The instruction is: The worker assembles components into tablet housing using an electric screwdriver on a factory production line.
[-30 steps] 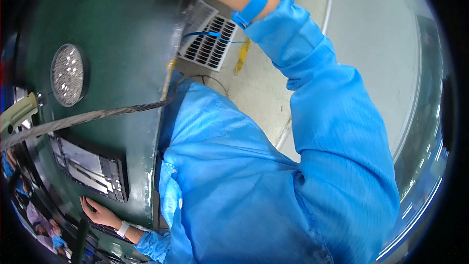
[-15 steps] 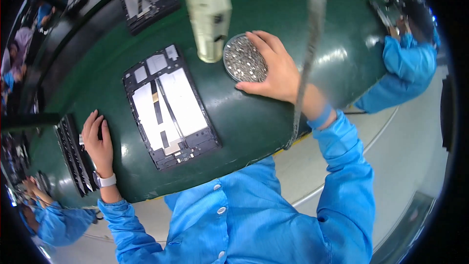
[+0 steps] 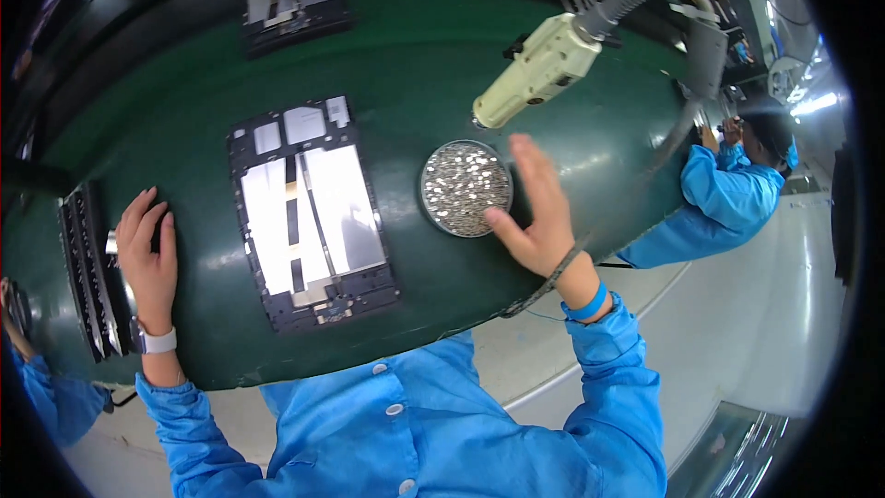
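A round dish of small silvery screws [image 3: 466,188] stands on the green table. Just right of it is my right hand [image 3: 539,212], fingers and thumb spread, the thumb tip at the dish's rim. A pale electric screwdriver [image 3: 539,69] hangs tilted above the dish on a grey hose, its tip pointing down and left. Left of the dish a tablet housing [image 3: 313,207] lies flat, its inside up, with white plates and a dark flat cable. My left hand [image 3: 147,244] rests at the left, fingers loosely stretched, beside a row of thin black panels [image 3: 88,277] standing on edge.
Another opened tablet housing [image 3: 290,0] lies at the far side of the table. A grey cable [image 3: 553,277] passes over my right wrist. A co-worker in blue [image 3: 728,184] sits at the right, and a blue sleeve [image 3: 51,397] shows at the lower left.
My right hand has let go of the screw dish and drawn slightly away. The dish now sits nearer to me. The screwdriver has swung right and tilted. The view has shifted.
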A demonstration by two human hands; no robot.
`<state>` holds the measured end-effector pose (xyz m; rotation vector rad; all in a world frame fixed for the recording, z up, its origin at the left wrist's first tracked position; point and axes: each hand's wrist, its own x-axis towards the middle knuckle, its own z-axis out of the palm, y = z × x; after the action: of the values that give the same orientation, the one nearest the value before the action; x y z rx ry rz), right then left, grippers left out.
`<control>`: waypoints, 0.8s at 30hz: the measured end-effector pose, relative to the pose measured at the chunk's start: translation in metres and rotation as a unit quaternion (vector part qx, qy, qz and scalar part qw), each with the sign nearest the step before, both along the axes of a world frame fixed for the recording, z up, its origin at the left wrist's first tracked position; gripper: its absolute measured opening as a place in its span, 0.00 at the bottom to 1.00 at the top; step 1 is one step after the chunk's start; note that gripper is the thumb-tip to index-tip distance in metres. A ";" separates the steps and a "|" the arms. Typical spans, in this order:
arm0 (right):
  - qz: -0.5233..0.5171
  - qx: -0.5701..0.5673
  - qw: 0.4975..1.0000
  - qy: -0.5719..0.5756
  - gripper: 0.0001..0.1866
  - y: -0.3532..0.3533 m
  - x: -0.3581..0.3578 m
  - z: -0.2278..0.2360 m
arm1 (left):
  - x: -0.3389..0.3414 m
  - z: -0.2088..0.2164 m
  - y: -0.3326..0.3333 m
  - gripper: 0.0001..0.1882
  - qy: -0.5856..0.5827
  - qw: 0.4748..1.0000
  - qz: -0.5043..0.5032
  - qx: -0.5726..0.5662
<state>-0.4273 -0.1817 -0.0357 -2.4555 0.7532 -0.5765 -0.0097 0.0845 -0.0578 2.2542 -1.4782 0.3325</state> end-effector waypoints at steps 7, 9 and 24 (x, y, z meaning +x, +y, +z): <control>0.014 0.009 0.999 -0.050 0.39 0.017 0.002 -0.002 | 0.000 -0.003 -0.002 0.09 -0.008 1.000 0.007 0.007; -0.026 0.018 0.997 -0.068 0.33 0.005 0.001 -0.005 | -0.002 -0.002 -0.001 0.09 -0.007 1.000 0.011 0.012; -0.005 -0.157 0.988 -0.012 0.16 -0.100 0.000 -0.041 | 0.021 -0.023 -0.018 0.12 0.030 0.996 -0.086 0.009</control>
<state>-0.4277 -0.2817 -0.0762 -2.7253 0.7122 -0.7783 0.0108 0.0662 -0.0807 2.1128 -1.6362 0.1979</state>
